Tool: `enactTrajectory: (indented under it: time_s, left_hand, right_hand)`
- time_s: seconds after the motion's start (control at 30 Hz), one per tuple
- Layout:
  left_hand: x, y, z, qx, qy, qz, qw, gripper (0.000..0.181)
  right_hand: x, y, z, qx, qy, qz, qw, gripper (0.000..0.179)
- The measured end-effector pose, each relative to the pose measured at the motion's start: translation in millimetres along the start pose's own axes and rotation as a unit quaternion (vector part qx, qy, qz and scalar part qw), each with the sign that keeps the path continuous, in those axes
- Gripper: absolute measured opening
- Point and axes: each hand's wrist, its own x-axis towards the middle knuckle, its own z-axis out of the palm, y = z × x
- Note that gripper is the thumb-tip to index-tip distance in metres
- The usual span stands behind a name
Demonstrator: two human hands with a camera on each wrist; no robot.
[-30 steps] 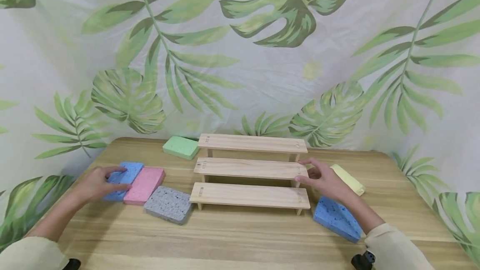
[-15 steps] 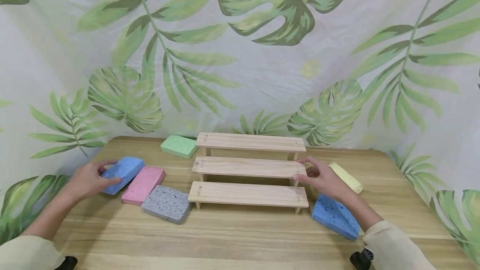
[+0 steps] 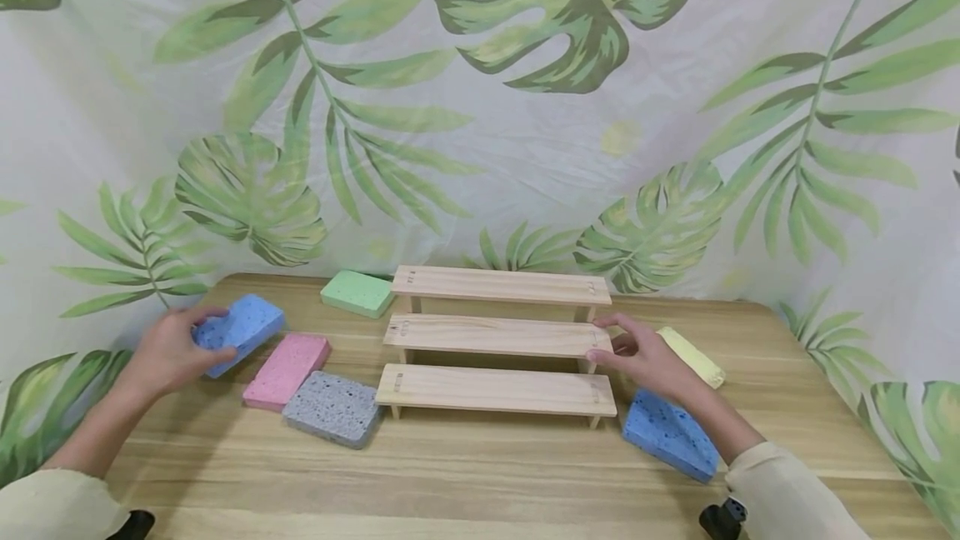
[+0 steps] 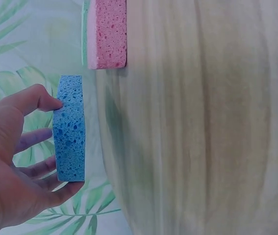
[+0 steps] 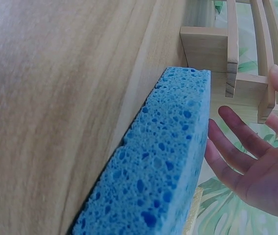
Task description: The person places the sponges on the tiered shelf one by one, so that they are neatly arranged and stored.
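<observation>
My left hand [image 3: 167, 353] grips a blue sponge [image 3: 246, 327] by its edges at the left of the table. In the left wrist view this sponge [image 4: 70, 132] is held up off the tabletop, thumb at one end and fingers at the other. At the centre stands a three-tier wooden display shelf [image 3: 487, 335]. My right hand [image 3: 647, 358] pinches the right end of its middle tier between thumb and index finger. The other fingers of the right hand [image 5: 264, 171] spread loosely below, as the right wrist view shows.
Left of the shelf lie a pink sponge [image 3: 288, 369], a grey sponge [image 3: 335, 408] and, farther back, a green sponge [image 3: 357, 293]. Under the right forearm sits another blue sponge [image 3: 667, 436], with a yellow sponge [image 3: 693, 357] behind it. A leaf-patterned curtain [image 3: 525, 148] backs the table.
The left hand has taken hold of the blue sponge beside the pink one and lifted it, tilting it up and slightly leftward. My right hand keeps its place on the shelf.
</observation>
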Motion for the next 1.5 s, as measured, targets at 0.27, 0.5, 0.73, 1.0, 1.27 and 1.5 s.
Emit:
enactTrajectory:
  time_s: [0.27, 0.5, 0.73, 1.0, 1.27, 1.5]
  left_hand:
    - [3.2, 10.9, -3.7, -0.001, 0.020, 0.008, 0.9998, 0.057]
    - [6.5, 28.3, -4.7, 0.000, 0.017, 0.025, 0.9995, 0.054]
    - [9.1, 48.8, -4.2, -0.009, 0.022, 0.046, 0.9987, 0.046]
    - [16.2, 78.3, -7.8, -0.012, 0.017, 0.065, 0.9976, 0.049]
    - [18.1, 96.8, -9.1, -0.040, 0.027, 0.088, 0.9950, 0.048]
    - [22.5, 110.7, -10.0, -0.058, 0.030, 0.089, 0.9939, 0.045]
  right_hand:
    - [0.4, 2.2, 1.1, 0.001, 0.004, -0.005, 1.0000, 0.055]
    - [1.5, 2.5, 0.7, 0.000, 0.002, -0.004, 1.0000, 0.055]
    - [2.4, -1.2, 0.2, -0.006, 0.001, -0.001, 1.0000, 0.055]
    - [1.1, 0.0, 0.3, -0.010, 0.003, -0.002, 0.9999, 0.056]
    - [0.7, -0.1, 0.1, -0.008, 0.000, -0.003, 1.0000, 0.054]
    - [1.2, 1.0, -0.4, -0.007, 0.001, -0.003, 1.0000, 0.054]
